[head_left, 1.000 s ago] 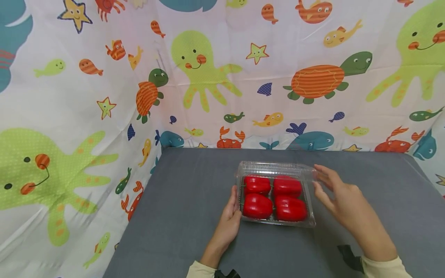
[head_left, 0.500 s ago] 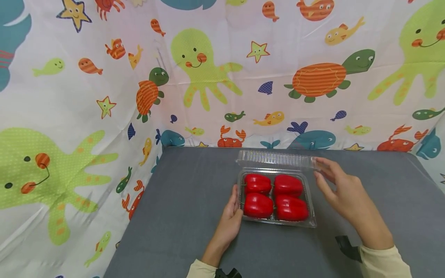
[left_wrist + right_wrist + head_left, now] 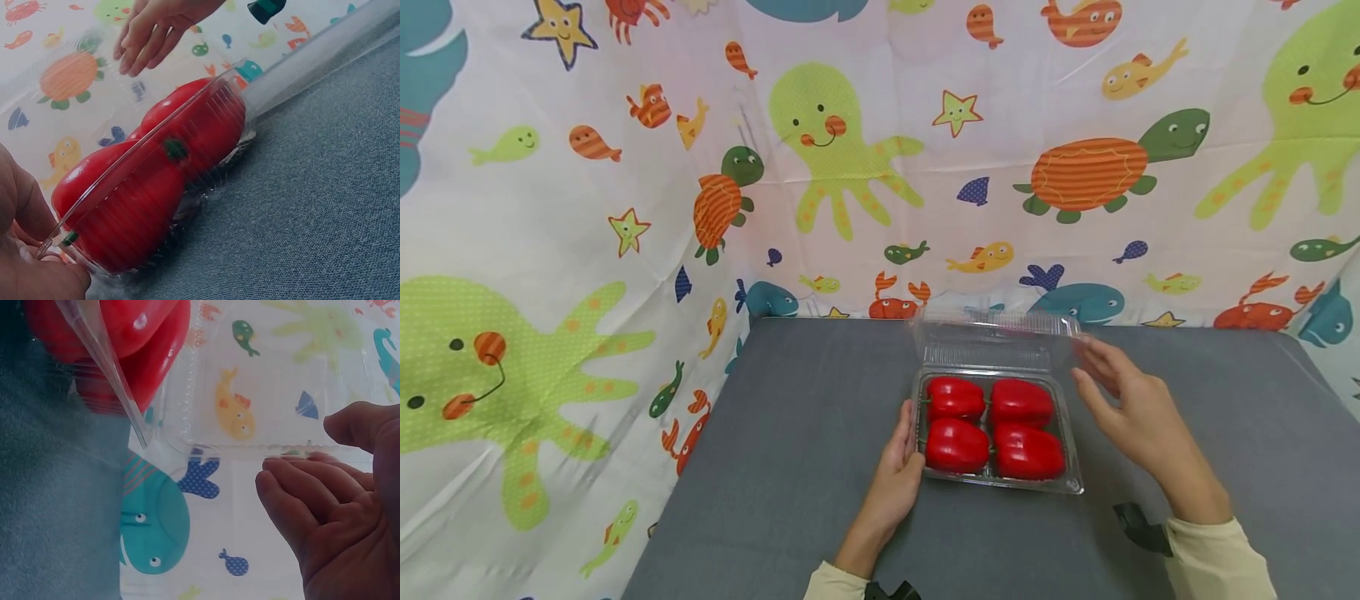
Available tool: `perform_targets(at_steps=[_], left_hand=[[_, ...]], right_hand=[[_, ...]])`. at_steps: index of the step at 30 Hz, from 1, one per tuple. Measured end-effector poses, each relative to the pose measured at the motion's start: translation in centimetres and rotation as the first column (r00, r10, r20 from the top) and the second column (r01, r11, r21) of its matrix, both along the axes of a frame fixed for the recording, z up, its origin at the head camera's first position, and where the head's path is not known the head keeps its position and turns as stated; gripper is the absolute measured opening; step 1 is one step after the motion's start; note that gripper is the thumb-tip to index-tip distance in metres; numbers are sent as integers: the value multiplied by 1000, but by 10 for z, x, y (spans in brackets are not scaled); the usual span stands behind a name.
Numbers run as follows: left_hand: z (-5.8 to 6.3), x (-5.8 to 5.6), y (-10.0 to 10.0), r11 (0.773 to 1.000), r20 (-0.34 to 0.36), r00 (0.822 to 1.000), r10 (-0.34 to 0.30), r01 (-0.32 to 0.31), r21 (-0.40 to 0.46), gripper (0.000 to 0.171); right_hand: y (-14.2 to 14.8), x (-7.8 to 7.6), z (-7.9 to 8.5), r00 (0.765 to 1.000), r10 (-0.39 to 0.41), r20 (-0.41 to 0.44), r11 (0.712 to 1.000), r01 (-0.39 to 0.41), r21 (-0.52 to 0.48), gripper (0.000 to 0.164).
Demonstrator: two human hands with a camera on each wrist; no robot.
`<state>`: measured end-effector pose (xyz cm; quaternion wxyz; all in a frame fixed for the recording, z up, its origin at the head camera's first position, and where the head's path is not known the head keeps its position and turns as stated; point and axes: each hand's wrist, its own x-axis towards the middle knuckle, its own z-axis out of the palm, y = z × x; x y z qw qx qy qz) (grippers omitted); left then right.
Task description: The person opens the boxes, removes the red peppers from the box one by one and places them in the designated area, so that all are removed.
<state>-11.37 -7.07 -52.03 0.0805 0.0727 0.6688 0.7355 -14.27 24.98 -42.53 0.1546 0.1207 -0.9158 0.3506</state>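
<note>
A clear plastic clamshell container [image 3: 1000,481] sits on the grey cloth with several red bell peppers [image 3: 1028,451] inside. Its transparent lid [image 3: 992,342] stands raised along the far side, hinged at the back rim. My left hand [image 3: 891,475] holds the container's left side, and the left wrist view shows thumb and fingers pinching the rim. My right hand [image 3: 1131,408] is at the lid's right edge with fairly straight fingers [image 3: 312,487]; the thumb is apart from them. Fingertips meet or nearly meet the lid edge; exact contact is hard to tell.
Grey cloth [image 3: 790,467] covers the table. A white curtain [image 3: 880,100] printed with sea animals hangs at the back and the left, close behind the lid. Black straps [image 3: 1141,529] show at both wrists.
The lid has swung up and back from over the rear peppers, uncovering them. My right hand has shifted slightly up and left with it. My left hand and the peppers stay in place.
</note>
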Motion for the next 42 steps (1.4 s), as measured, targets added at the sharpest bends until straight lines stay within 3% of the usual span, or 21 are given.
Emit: perform_targets(at_steps=[6, 23, 34, 42], left_hand=[[-1, -1, 1, 1000, -11, 1000, 8, -8, 11, 77], [-3, -1, 3, 1000, -10, 1000, 23, -23, 12, 78], [-5, -1, 2, 999, 4, 999, 33, -33, 16, 77], [-3, -2, 2, 1000, 4, 1000, 28, -28, 1, 74]], right_hand=[[1, -8, -5, 998, 58, -8, 997, -58, -50, 72], [3, -22, -8, 987, 99, 129, 995, -94, -45, 82], [4, -32, -9, 958, 125, 257, 992, -114, -56, 91], [4, -39, -13, 945, 125, 303, 992, -117, -46, 94]])
